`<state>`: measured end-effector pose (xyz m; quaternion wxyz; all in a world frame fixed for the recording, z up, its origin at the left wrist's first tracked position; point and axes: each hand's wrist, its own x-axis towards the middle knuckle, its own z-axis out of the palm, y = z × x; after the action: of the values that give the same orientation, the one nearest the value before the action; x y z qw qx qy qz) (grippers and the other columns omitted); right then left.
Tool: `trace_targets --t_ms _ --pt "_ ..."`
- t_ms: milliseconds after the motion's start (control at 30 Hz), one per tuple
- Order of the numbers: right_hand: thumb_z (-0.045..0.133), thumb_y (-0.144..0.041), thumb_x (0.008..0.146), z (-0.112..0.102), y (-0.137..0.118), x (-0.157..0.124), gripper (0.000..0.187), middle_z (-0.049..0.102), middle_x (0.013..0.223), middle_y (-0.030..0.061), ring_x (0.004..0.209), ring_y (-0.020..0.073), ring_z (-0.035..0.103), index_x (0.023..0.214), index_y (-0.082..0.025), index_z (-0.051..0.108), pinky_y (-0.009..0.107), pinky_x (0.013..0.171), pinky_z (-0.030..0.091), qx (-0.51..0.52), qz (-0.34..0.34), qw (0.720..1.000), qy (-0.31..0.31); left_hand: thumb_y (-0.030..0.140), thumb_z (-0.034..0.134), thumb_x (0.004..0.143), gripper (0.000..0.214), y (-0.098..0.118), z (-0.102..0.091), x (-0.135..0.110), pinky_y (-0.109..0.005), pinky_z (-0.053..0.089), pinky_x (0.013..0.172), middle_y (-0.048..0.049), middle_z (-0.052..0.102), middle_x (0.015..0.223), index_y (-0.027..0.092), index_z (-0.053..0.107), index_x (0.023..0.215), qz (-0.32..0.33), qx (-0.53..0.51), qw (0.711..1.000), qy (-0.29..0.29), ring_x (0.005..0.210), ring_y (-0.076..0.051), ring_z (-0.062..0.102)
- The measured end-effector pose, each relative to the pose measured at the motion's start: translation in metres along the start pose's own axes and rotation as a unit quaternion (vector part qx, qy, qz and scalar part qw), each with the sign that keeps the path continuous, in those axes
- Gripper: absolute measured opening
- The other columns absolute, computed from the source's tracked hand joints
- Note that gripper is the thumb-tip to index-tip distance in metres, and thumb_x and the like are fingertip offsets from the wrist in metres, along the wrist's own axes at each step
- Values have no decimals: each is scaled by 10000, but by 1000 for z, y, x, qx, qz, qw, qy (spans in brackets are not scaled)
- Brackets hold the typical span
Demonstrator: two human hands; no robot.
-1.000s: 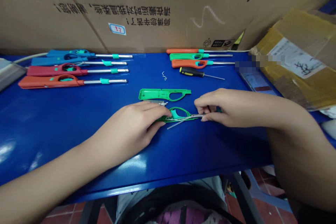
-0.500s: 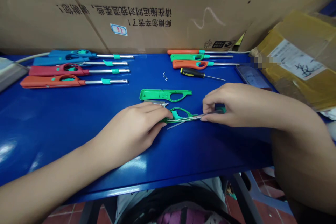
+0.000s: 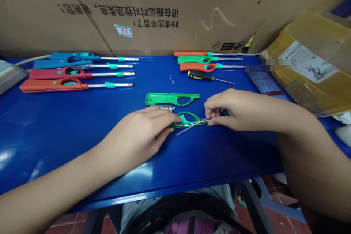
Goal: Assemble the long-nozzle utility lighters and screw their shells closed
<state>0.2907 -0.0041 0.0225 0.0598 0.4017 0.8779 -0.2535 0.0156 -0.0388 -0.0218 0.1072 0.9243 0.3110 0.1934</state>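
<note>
An opened green lighter body [image 3: 189, 119] with a teal trigger lies on the blue table [image 3: 82, 124]. My left hand [image 3: 139, 133] is closed over its handle end and presses it down. My right hand [image 3: 233, 109] pinches the metal tube with the teal collar at the lighter's front end. A thin wire sticks out below the body. The separate green shell half [image 3: 171, 98] lies just behind, with a small metal part beside it.
Several assembled long lighters [image 3: 76, 73] lie at the back left, three more [image 3: 205, 60] at the back right beside a black and yellow screwdriver [image 3: 208, 77]. Small screws [image 3: 172, 79] sit mid-table. Cardboard boxes [image 3: 164, 11] line the back; a taped parcel [image 3: 312, 62] is at right.
My right hand slid out to the right along the tube, then came back left toward the lighter body. My left hand stayed put.
</note>
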Motion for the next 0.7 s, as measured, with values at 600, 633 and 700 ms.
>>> trace_targets --t_ms 600,633,700 --pt "520 -183 900 7 -7 -6 158 616 755 4 705 162 513 764 -220 590 302 647 292 -86 2 996 19 168 576 951 209 2 1 2 -399 587 862 -36 757 1071 213 705 1108 -32 -11 999 -18 1015 -242 708" --pt "529 -182 891 7 -7 -6 148 628 763 3 706 161 519 769 -222 603 300 639 287 -88 4 996 21 167 577 950 208 2 1 2 -401 587 865 -36 756 1072 212 704 1108 -30 -10 999 -17 1017 -243 708" --pt "540 -180 877 6 -7 -6 133 651 785 1 708 160 532 786 -227 625 295 621 276 -92 7 995 28 168 577 950 210 2 0 2 -404 589 866 -35 755 1079 213 701 1114 -27 -8 999 -15 1020 -244 707"
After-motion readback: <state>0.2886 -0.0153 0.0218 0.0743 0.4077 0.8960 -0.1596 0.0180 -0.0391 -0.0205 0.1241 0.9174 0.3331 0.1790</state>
